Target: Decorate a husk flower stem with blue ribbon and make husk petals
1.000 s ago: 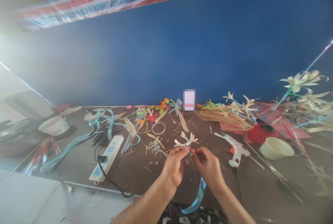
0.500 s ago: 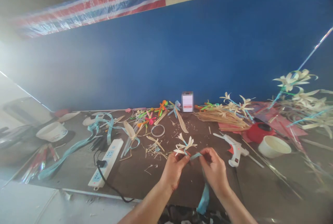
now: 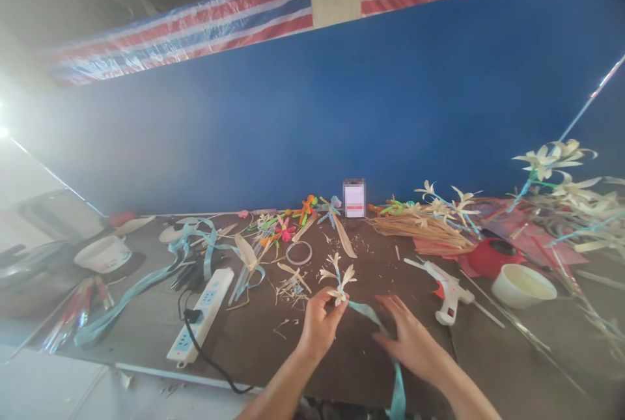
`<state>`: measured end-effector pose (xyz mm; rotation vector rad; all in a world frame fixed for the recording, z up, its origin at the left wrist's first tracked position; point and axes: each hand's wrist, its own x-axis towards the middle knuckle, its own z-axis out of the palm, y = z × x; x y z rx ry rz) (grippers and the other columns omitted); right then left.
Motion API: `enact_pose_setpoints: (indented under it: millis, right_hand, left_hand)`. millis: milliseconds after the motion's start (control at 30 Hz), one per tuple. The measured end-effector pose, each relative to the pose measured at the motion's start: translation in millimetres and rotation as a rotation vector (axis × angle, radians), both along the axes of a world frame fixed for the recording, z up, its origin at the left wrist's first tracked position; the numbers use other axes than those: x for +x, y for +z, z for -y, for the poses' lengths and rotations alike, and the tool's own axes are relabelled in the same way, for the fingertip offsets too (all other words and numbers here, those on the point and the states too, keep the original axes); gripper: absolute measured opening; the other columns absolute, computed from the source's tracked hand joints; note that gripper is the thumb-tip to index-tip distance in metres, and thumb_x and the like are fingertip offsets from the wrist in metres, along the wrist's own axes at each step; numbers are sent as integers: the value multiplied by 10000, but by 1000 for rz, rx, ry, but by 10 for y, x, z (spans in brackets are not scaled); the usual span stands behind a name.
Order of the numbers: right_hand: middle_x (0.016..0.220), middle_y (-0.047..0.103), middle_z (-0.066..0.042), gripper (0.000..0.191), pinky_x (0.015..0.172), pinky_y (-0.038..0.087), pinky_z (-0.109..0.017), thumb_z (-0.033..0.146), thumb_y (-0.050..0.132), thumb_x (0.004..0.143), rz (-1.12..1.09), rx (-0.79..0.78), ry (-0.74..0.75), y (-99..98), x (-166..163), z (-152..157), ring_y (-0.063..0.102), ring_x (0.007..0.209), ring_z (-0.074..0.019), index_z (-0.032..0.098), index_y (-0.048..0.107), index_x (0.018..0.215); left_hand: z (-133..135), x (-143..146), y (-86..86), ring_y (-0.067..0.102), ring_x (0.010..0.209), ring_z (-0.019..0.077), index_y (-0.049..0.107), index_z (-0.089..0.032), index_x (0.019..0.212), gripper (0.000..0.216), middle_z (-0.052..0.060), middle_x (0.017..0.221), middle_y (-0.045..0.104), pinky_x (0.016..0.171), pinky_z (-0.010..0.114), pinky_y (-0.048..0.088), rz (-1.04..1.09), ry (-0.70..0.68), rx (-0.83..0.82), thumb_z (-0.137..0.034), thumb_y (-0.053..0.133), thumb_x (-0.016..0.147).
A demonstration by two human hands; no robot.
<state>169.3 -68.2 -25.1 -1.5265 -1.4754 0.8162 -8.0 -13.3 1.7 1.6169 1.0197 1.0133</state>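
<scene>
One dark tabletop [image 3: 354, 368], littered with straw scraps [image 3: 294, 290], before a blue partition [image 3: 293, 127] below striped sheeting [image 3: 234, 23]. Over it we list a pale flower sprig [image 3: 348, 275], pinched in the left hand [image 3: 319, 322]; one blue ribbon [image 3: 367, 312], trailing past the right hand [image 3: 413, 338], fingers spread, contact we cannot determine.

Power strip [image 3: 209, 304], white, at left on the counter [image 3: 263, 342], with a black plug [image 3: 194, 316] in one socket. Bowl [image 3: 101, 258], white, farther left. Ring [image 3: 299, 264], pale, flat near the middle. Phone [image 3: 354, 200], upright, blurred out, before a blue panel [image 3: 273, 114]. Glue gun [image 3: 448, 296], white with red trigger, at right. Cup [image 3: 520, 295], cream, right of the glue gun. Striped sheet [image 3: 209, 23], red, white and blue, above the panel.
</scene>
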Motion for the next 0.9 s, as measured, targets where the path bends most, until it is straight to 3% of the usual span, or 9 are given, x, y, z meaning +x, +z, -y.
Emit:
enact_pose_setpoints:
  millis: [100,200,300,467,600,767,900]
  right_hand:
    - [1124,530,-79,429,913,325,-354,246,576,657,-55,45,101,163,-137,26,456,1057,-224,204,525,1081]
    - [954,622,-68,266,823,395,-314,270,489,748,-236,16,146,235,-275,-16,542,925,-207,181,591,977]
    - [748,648,-39,219,674,427,-265,309,493,748,-331,-32,63,166,-348,-79,576,748,-191,159,633,824]
    - [502,538,27,232,483,349,-204,349,541,699,-387,-129,-30,50,-375,-110,486,499,-118,145,581,595]
    - [445,461,60,220,444,309,-196,361,509,725,-486,-161,-34,85,-405,-85,424,417,-89,162,532,633]
    - [379,345,99,201,367,217,-180,369,503,733,-553,-181,-47,78,-438,-73,301,335,-63,183,483,660]
    - [404,309,96,191,346,203,-180,362,537,700,-560,-171,-79,79,-424,-84,276,348,-63,185,491,647]
  left_hand:
    - [33,29,20,526,708,169,632,-155,716,185,43,700,599,684,244,374,-15,-29,34,-305,524,735]
    - [68,59,31,526,675,168,642,-167,691,183,46,677,597,651,242,372,-27,-57,54,-309,532,730]
    - [85,64,39,527,677,171,647,-179,682,171,51,683,602,655,247,372,-20,-66,82,-307,542,723]
    - [91,54,24,526,698,174,653,-184,698,185,64,713,600,666,254,371,-48,-68,116,-304,518,743]
    - [90,67,-6,521,694,167,649,-180,711,184,55,707,586,656,245,365,-59,-54,132,-291,507,750]
    - [83,76,-3,498,641,154,630,-166,662,182,32,645,580,622,229,353,-79,-27,63,-298,526,731]
    - [78,81,-35,510,648,158,635,-152,744,166,34,677,605,627,231,371,38,-38,-97,-291,555,700]
